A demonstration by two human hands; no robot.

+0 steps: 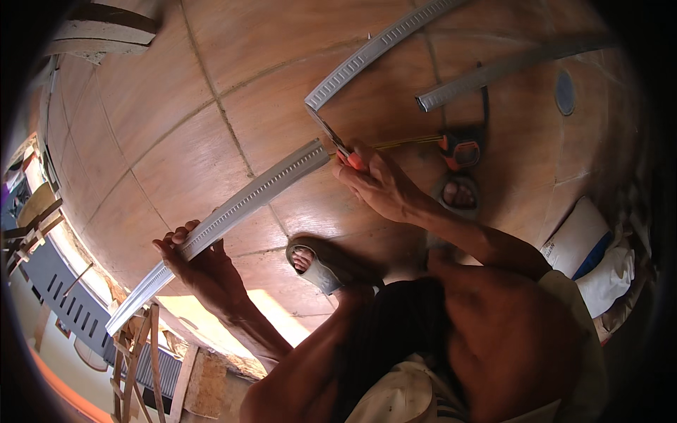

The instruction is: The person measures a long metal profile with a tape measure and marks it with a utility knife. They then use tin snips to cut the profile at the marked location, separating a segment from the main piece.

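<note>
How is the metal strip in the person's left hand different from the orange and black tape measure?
The metal strip is long and narrow, while the case of the tape measure is short and chunky. The metal strip is silvery grey; the tape measure is orange and black with a yellow blade. The left hand grips the metal strip, but the tape measure's case lies on the tiled floor.

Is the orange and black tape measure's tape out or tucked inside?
Out: a thin yellow strip runs from the orange and black tape measure toward the person's right hand.
</note>
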